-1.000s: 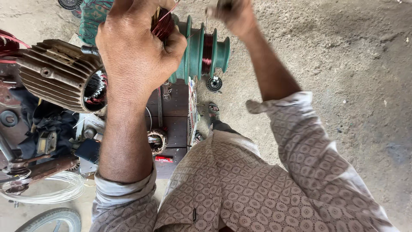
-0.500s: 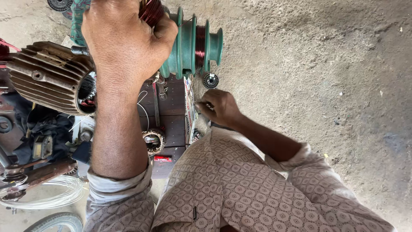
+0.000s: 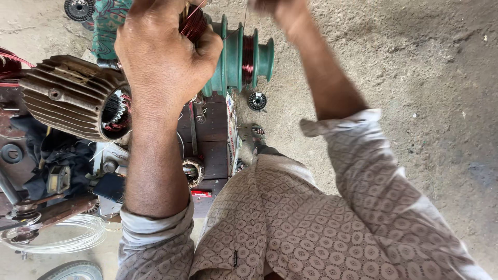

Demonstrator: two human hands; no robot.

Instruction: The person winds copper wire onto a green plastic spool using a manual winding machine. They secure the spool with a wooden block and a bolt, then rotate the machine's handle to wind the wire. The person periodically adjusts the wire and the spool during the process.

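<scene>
1. Left hand (image 3: 166, 57), upper middle of the frame: clenched in a tight fist around a coil of copper wire (image 3: 193, 23), knuckles toward the camera, reddish strands showing just above the thumb
2. Right hand (image 3: 275, 8), at the top edge right of centre: raised and blurred, partly cut off by the frame; impossible to tell whether open or closed, or whether holding anything
3. Between and behind both hands: a green stepped former (image 3: 236, 57), ribbed like a stack of pulleys, with a band of wound wire (image 3: 248, 54) sitting in one groove, glossy dark red against matt paint
4. Judged as the winding step: coil gathered in the fist just beside the former, more turns seated in the groove. Likely called for next: a steady grip, even tension, and care not to kink or scrape the enamelled strands
5. Left of the fist: a finned motor housing (image 3: 67, 96), dull grey cast metal, lying on its side, open end toward the centre with windings visible inside
6. Below the former: a dark bench (image 3: 210, 129), worn and greasy, with a small round part (image 3: 193, 171) resting on it
7. Further out: a small black spool (image 3: 257, 101) on the rough concrete floor (image 3: 415, 78), a loop of pale wire (image 3: 67, 238) at lower left, and a patterned shirt (image 3: 311, 218) filling the lower right
</scene>
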